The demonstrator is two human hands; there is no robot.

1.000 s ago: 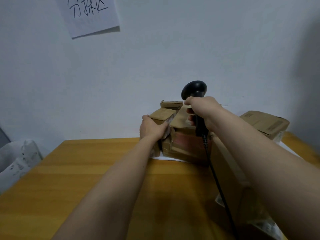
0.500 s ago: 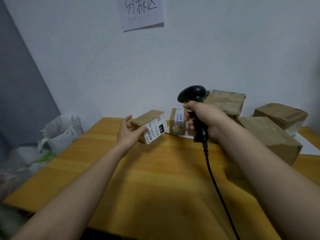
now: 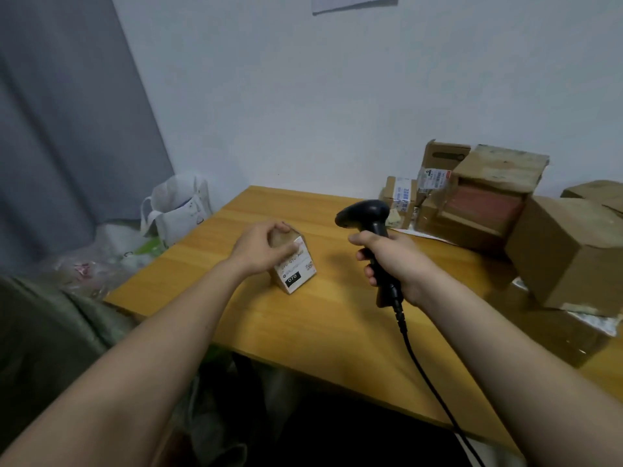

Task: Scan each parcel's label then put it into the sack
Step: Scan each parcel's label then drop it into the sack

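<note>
A white wall (image 3: 337, 96) stands behind a wooden table (image 3: 303, 332), and a grey curtain (image 3: 67, 112) hangs at the far left. The left hand (image 3: 259, 251) is over the table, and its fingers and thumb curl round the top of a small brown parcel (image 3: 292, 264). The parcel's low end is at the table top, but I cannot tell if it touches. Its white label (image 3: 296, 269) faces the camera, just under the fingertips, and has a black patch with "070" on it. To the right of those fingers, with bare table between, the right hand (image 3: 392, 261) is wrapped tight round the handle of a black scanner (image 3: 365, 215). The scanner's head sticks up above the fingers and points left, toward the parcel. A black cable (image 3: 424, 372) runs down from under that hand to the bottom edge of the view. Past the right hand's fingers, near the wall, sits a pile of boxes (image 3: 478, 197), some with labels. A big box (image 3: 569, 251) sits to the right of that hand. Far to the left of the left hand's fingers, off the table, a white bag (image 3: 175, 210) stands by the curtain, with clear plastic bags (image 3: 101, 257) heaped beside it. A sheet of paper (image 3: 354, 1) is stuck high on the wall.
</note>
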